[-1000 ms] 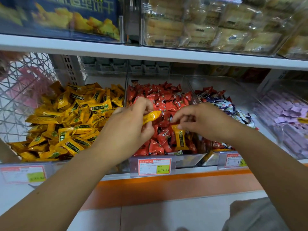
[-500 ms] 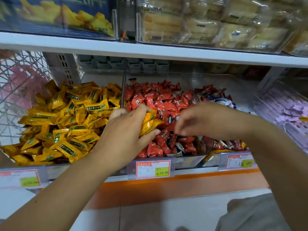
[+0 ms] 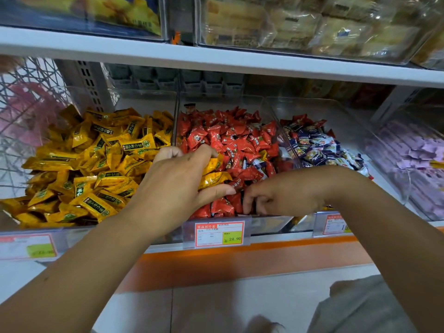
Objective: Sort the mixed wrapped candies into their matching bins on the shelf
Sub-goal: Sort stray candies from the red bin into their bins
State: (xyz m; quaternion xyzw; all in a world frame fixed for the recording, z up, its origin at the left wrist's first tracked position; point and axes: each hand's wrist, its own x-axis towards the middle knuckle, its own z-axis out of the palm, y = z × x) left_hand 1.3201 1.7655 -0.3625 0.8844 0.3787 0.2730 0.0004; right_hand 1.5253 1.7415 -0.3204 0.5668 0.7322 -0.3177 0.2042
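My left hand hovers over the front left of the red-candy bin and grips a couple of yellow wrapped candies between thumb and fingers. My right hand reaches down into the red candies at the bin's front edge, fingertips buried among the wrappers; whether it holds one is hidden. The bin of yellow candies lies to the left. A bin of blue and white candies with a few red ones mixed in sits to the right.
A purple-candy bin stands at the far right. Price tags hang on the shelf's front rail. An upper shelf with boxed snacks overhangs the bins. A wire rack is at the far left.
My right hand passed its yellow candy to my left hand, then dropped lower into the front of the red pile. My left hand now holds more yellow candies.
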